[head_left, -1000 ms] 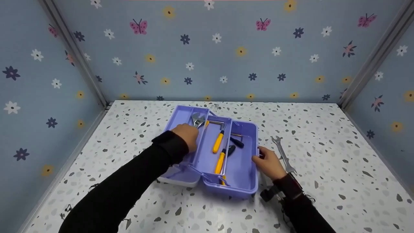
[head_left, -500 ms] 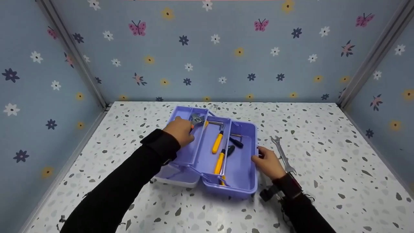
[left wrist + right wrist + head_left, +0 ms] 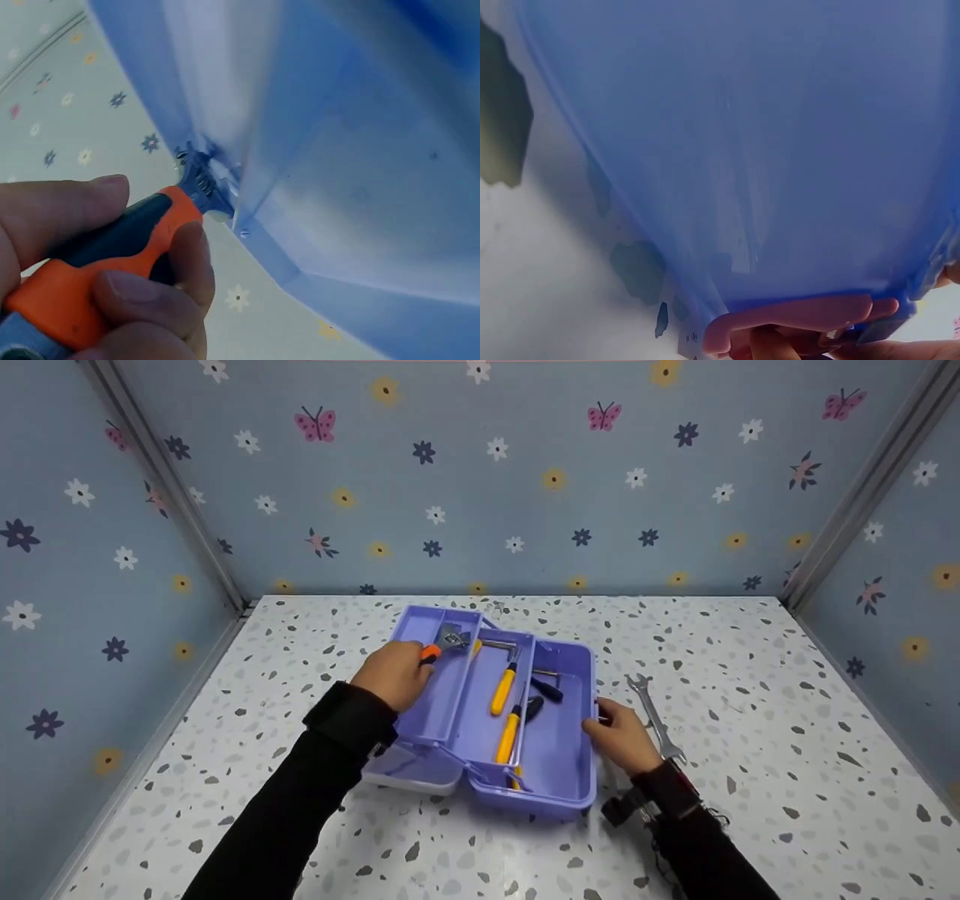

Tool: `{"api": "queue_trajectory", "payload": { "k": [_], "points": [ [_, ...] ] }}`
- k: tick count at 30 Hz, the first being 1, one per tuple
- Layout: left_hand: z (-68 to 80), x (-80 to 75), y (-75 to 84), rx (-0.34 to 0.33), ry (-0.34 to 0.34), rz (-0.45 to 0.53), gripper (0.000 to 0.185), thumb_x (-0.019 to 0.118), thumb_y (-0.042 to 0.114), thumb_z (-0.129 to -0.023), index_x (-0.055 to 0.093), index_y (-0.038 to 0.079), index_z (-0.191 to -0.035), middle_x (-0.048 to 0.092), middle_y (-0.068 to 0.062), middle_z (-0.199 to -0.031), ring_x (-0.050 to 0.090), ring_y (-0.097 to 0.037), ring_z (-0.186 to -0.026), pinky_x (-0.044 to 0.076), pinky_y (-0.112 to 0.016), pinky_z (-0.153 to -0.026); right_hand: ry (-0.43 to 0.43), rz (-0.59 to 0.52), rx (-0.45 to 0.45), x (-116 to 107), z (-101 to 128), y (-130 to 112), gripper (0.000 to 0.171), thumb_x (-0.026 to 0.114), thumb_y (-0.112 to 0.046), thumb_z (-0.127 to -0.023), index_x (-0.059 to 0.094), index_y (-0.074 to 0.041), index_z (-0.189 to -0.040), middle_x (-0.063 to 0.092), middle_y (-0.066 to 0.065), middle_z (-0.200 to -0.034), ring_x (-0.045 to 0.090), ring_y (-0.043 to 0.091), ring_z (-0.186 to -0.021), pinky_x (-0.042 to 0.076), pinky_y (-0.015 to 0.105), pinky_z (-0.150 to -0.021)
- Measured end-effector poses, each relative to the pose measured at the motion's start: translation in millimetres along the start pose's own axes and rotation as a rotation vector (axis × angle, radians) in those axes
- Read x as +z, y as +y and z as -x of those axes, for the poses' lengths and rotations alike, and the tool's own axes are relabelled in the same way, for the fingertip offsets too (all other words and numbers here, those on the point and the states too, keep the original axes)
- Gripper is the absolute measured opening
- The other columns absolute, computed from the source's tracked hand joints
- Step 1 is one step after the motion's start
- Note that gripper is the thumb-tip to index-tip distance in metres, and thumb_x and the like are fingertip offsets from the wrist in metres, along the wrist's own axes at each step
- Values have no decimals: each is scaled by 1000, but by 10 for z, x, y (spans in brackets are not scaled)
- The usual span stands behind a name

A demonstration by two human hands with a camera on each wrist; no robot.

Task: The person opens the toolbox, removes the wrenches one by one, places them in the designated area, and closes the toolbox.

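Note:
My left hand (image 3: 391,673) grips an adjustable wrench (image 3: 178,217) by its orange and black handle. The wrench's metal head (image 3: 451,637) is over the far end of the leftmost tray (image 3: 424,712) of a purple toolbox (image 3: 559,761); the left wrist view has it close to a purple wall. At the toolbox's right side, my right hand (image 3: 624,736) holds the rim, thumb on top. The right wrist view puts its fingers around a pink latch (image 3: 795,315) on the outer wall. Parts of those fingers are out of sight.
Inside the toolbox lie a yellow-handled tool (image 3: 503,690), another yellow-handled tool (image 3: 508,736) and a black-handled one (image 3: 547,688). A double open-ended wrench (image 3: 655,718) rests on the speckled tabletop (image 3: 750,750) beside my right hand. Patterned panels (image 3: 495,510) enclose the table.
My left hand has drawn left and slightly toward me with the adjustable wrench, uncovering its orange handle end. My right hand and the toolbox have stayed in place.

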State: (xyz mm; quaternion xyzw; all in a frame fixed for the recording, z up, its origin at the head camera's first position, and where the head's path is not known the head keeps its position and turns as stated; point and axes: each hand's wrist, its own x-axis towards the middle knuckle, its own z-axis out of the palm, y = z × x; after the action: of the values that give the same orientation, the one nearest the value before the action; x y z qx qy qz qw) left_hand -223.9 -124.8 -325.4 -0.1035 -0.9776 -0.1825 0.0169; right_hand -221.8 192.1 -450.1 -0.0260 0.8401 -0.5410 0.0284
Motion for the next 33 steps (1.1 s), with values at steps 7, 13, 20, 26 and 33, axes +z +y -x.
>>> {"api": "queue_trajectory", "payload": {
  "k": [7, 13, 20, 26, 33],
  "points": [
    [170, 53, -28, 6, 106, 100, 24, 58, 15, -97, 62, -6, -109, 61, -19, -88, 53, -27, -74, 45, -38, -66, 18, -5, 17, -4, -11, 15, 47, 58, -6, -87, 55, 7, -132, 66, 26, -116, 62, 12, -85, 52, 20, -71],
    [379, 212, 43, 54, 322, 218, 40, 61, 14, -96, 56, -7, -129, 62, -24, -97, 54, -30, -77, 47, -43, -69, 20, -76, 26, -1, -23, 25, 51, 60, -7, -89, 49, 9, -136, 61, 30, -124, 65, 20, -98, 53, 21, -77],
    [561, 529, 203, 115, 479, 319, 46, 62, 14, -95, 52, -8, -135, 60, -22, -100, 56, -25, -75, 51, -39, -66, 82, -137, 40, 4, -19, -11, 64, 61, -8, -90, 35, 2, -148, 49, 33, -138, 51, 43, -127, 48, 46, -102],
    [608, 769, 308, 180, 515, 344, 47, 62, 13, -95, 52, -8, -135, 62, -20, -102, 57, -22, -78, 53, -37, -68, 140, -198, -22, 13, 41, -130, 63, 60, -9, -93, 32, 2, -149, 40, 31, -148, 33, 42, -142, 27, 51, -119],
    [657, 887, 362, 252, 561, 317, 47, 63, 12, -94, 52, -10, -133, 60, -18, -97, 54, -18, -73, 51, -33, -64, 164, -207, -186, 87, 203, -365, 53, 60, -6, -94, 42, 7, -142, 46, 28, -144, 38, 36, -141, 23, 48, -121]
  ]
}}
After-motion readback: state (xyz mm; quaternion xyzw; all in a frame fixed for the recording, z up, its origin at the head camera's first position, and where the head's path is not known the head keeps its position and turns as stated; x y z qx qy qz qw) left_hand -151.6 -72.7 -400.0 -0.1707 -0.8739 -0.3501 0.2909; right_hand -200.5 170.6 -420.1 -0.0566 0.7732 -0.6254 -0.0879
